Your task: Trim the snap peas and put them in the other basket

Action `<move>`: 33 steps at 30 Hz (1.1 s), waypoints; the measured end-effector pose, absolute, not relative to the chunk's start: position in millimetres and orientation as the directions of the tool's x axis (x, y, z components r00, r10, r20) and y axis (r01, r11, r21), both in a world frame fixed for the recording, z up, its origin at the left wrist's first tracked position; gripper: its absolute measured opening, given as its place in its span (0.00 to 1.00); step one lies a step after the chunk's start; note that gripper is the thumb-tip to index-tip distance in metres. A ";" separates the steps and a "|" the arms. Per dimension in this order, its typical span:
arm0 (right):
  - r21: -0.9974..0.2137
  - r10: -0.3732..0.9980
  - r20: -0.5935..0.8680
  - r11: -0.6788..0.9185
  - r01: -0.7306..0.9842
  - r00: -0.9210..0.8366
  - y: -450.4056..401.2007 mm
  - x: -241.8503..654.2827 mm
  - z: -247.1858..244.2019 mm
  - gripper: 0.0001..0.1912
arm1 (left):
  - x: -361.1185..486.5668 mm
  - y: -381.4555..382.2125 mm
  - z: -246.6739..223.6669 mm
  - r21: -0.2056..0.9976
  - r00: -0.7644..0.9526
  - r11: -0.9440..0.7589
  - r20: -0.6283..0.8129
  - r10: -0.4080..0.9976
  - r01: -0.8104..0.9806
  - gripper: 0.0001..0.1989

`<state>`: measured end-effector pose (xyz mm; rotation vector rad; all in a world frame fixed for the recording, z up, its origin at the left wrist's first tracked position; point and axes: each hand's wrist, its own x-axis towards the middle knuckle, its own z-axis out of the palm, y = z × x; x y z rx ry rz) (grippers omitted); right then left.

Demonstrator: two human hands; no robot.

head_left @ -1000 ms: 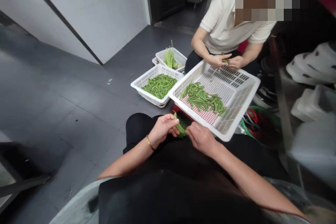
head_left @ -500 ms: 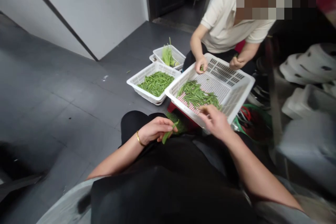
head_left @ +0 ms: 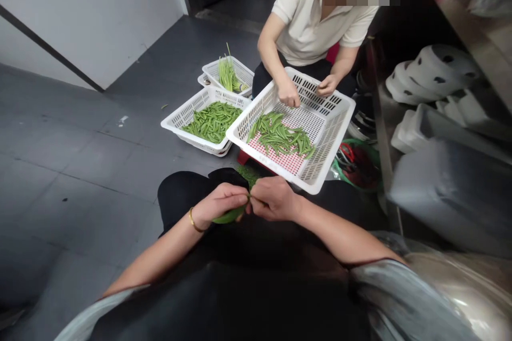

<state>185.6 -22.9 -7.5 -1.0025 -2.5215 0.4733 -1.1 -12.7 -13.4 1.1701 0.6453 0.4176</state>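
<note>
My left hand (head_left: 222, 204), with a gold bracelet at the wrist, is closed around green pea pods (head_left: 231, 216) above my lap. My right hand (head_left: 274, 198) is closed against its fingertips, pinching the tip of a pod there; its fingers partly hide the pod. Just beyond my hands, a large white basket (head_left: 262, 159) is tilted slightly, with a loose layer of pea pods (head_left: 280, 134) on its perforated bottom. A co-worker's hands (head_left: 288, 93) are over its far side; what they hold is too small to tell.
Left of the large basket stands a white basket (head_left: 176, 127) filled with pods. Behind it, another basket (head_left: 248, 74) carries long green stalks (head_left: 228, 73). Green trimmings (head_left: 247, 175) lie below my hands. White containers (head_left: 436, 72) and a grey bin (head_left: 448, 192) stand at right.
My right hand has moved left from the large basket's near rim to meet my left hand at the pods. The co-worker's hands have shifted. The whole view has swung right.
</note>
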 end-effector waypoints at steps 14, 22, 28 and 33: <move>-0.104 0.823 -0.563 0.016 0.994 -0.072 95.9 258.0 -53.9 0.25 | -18.0 43.7 -47.6 0.645 0.301 0.514 -0.418 0.857 -0.566 0.07; -0.163 0.764 -0.642 -0.061 0.985 -0.059 138.6 256.8 -84.7 0.14 | -3.4 36.7 -42.8 0.739 0.374 0.544 -0.410 0.832 -0.398 0.11; -0.584 0.692 -0.607 -0.056 0.810 -0.390 67.9 251.1 -38.5 0.14 | 16.9 35.5 -47.6 0.899 0.282 0.434 -0.403 0.871 -0.056 0.23; -0.881 0.633 -0.353 0.024 0.473 -0.689 20.6 222.0 -17.6 0.15 | 27.8 27.7 -41.2 0.913 0.455 0.400 -0.324 0.829 -0.078 0.20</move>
